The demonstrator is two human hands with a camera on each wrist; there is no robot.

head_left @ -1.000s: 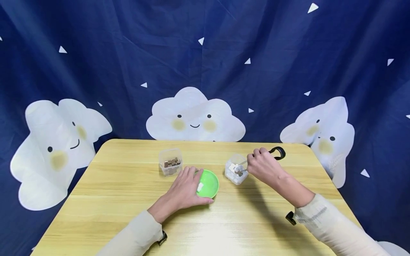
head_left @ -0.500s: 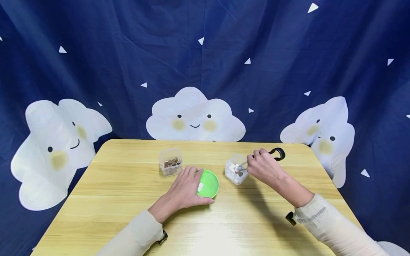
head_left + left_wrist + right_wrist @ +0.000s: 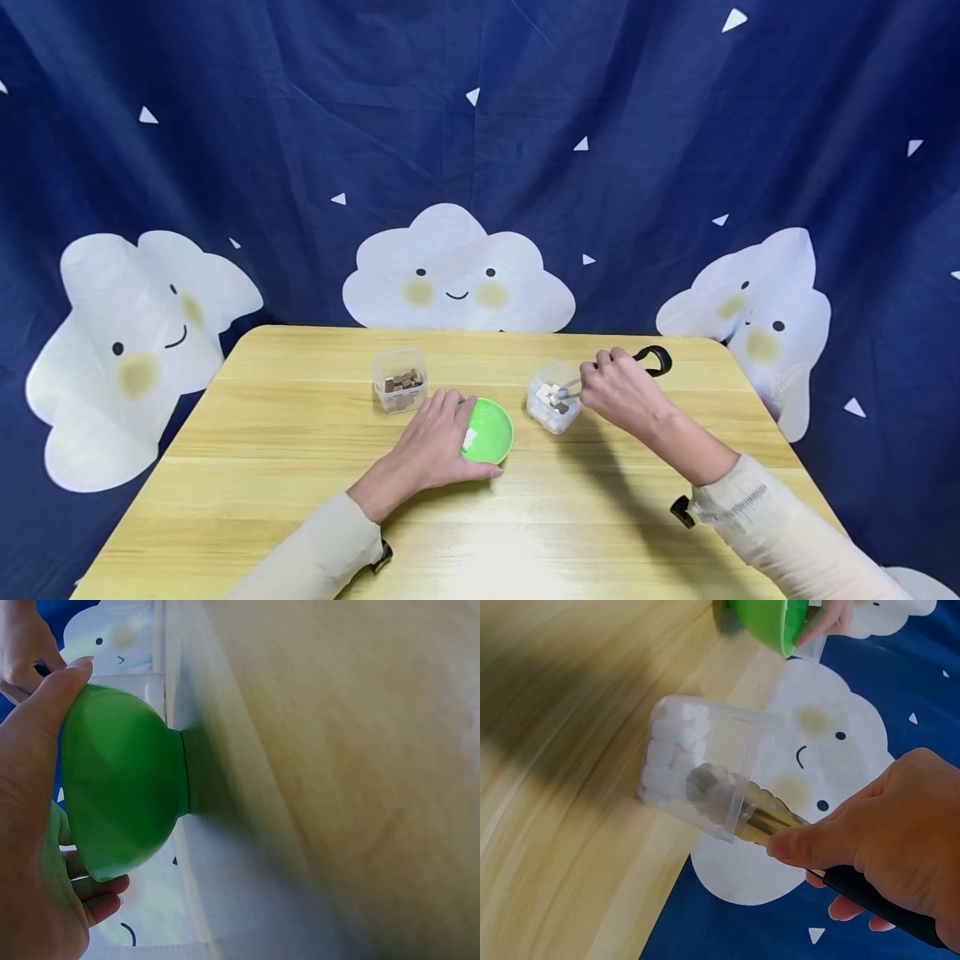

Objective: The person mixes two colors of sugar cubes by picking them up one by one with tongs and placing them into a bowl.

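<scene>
In the head view, the right hand (image 3: 624,396) is drawing slightly to its own right compared with half a second ago, carrying the tongs (image 3: 765,823) along so that their black loop (image 3: 667,360) is sitting a touch farther from the clear container (image 3: 558,371). The metal arms are looking closer together at the white pieces (image 3: 671,742) than a second ago, and the whole view is shifting by a hair against the backdrop (image 3: 525,150).

No readable text, label, brand or number in any view; curtain (image 3: 480,158): printed cloud faces (image 3: 458,283) and small triangles (image 3: 582,145), pictures only; right sleeve (image 3: 798,533): faint grey marks (image 3: 747,500) near the cuff, too small to make out
</scene>
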